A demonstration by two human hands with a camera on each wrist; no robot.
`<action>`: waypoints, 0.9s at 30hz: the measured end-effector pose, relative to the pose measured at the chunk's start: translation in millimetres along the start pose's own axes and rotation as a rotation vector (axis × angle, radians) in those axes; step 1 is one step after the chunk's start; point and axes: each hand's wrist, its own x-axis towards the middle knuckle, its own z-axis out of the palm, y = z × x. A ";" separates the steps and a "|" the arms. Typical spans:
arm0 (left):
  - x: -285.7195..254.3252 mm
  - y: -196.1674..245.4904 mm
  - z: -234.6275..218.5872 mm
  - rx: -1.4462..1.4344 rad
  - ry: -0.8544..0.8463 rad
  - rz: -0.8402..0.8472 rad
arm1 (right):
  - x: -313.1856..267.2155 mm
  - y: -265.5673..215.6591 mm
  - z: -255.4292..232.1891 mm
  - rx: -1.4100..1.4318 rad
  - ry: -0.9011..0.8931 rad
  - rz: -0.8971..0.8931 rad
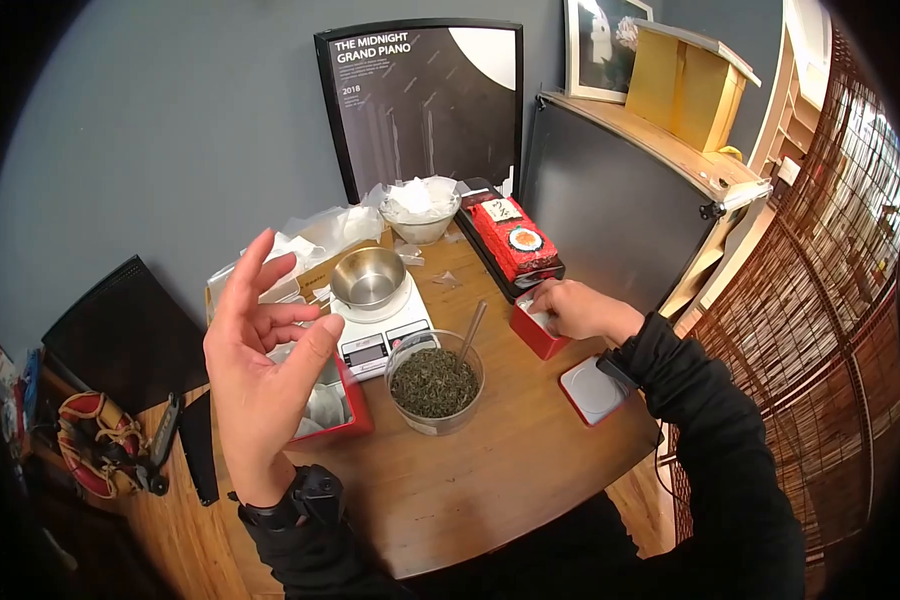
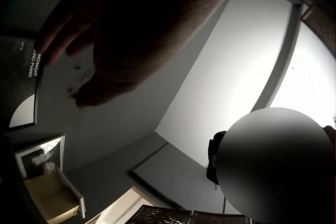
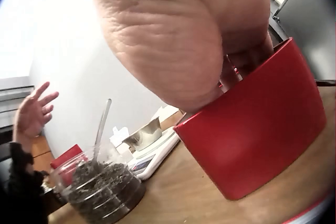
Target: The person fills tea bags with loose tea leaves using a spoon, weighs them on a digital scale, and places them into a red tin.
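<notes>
My left hand (image 1: 265, 365) is raised over the left of the table, fingers spread and loosely bent, holding nothing. Below it, partly hidden, is a red box (image 1: 354, 412) with pale packets inside. My right hand (image 1: 585, 310) reaches into a red tin (image 3: 257, 129); the tin's wall hides the fingertips, so I cannot tell what they grip. White material shows inside that tin. Its square lid (image 1: 592, 390) lies beside it, in front. Between the hands stands a clear tub (image 1: 434, 425) of dark dried leaves (image 1: 432, 382), with a handle (image 1: 476, 325) leaning out of it.
A metal bowl (image 1: 368, 280) sits on a white kitchen scale (image 1: 410, 305) behind the tub. Farther back are a bowl (image 1: 420, 228) full of white wrappings and a red package (image 1: 518, 245) on a black tray. A black panel (image 1: 610, 200) borders the table's right rear.
</notes>
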 end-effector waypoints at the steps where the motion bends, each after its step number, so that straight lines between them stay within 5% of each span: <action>1: 0.0 -0.8 0.3 0.000 -0.005 -0.005 | 2.1 2.7 1.8 0.005 -0.003 0.004; 27: -1.3 1.7 -6.5 -0.001 0.009 0.013 | -25.4 -6.1 -18.2 0.109 0.369 0.025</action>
